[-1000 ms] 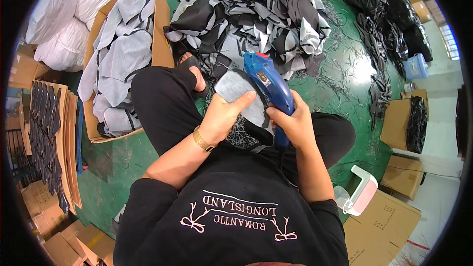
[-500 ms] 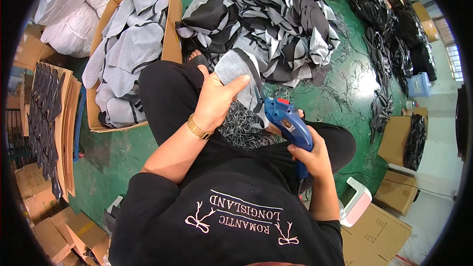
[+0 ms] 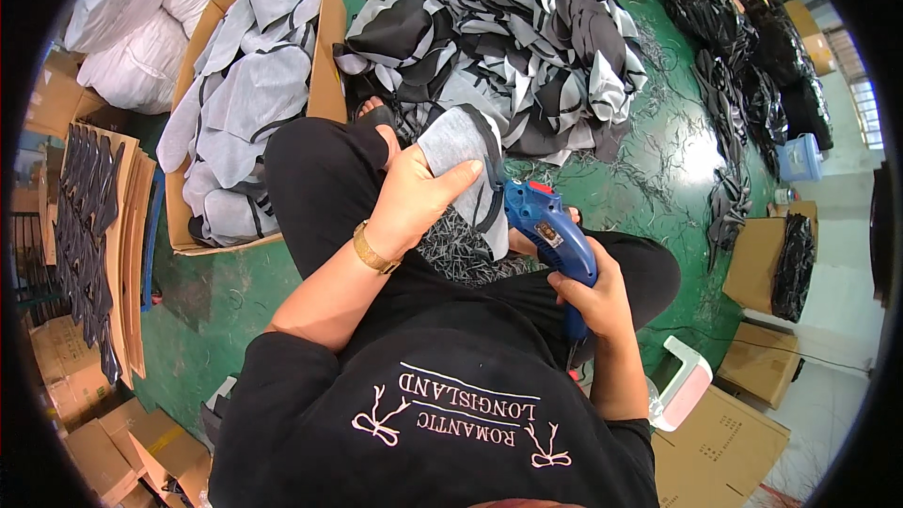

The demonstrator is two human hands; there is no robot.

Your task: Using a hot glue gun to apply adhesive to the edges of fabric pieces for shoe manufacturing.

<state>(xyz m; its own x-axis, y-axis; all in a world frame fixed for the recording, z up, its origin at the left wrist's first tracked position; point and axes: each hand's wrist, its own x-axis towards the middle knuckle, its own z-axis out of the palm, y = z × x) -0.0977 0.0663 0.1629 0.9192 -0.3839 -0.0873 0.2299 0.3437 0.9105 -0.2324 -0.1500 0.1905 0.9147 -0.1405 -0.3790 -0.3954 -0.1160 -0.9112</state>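
I see my left hand [image 3: 409, 202] closed around a grey fabric piece [image 3: 461, 155] held over my lap, thumb lying across it. My right hand [image 3: 593, 296] is wrapped tight around the grip of a blue gun tool [image 3: 550, 230], its nose touching the piece's lower edge. Beyond my knees a heap [image 3: 499, 47] of grey and black pieces lies on the green floor [image 3: 216, 292], with a cardboard box [image 3: 324, 85] of grey pieces to my left.

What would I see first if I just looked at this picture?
Probably the bright blue trimming tool in the right hand, just right of the middle. Beside it, the left hand holds a grey fabric piece, and beyond lies a big grey-and-black fabric heap on the green floor.
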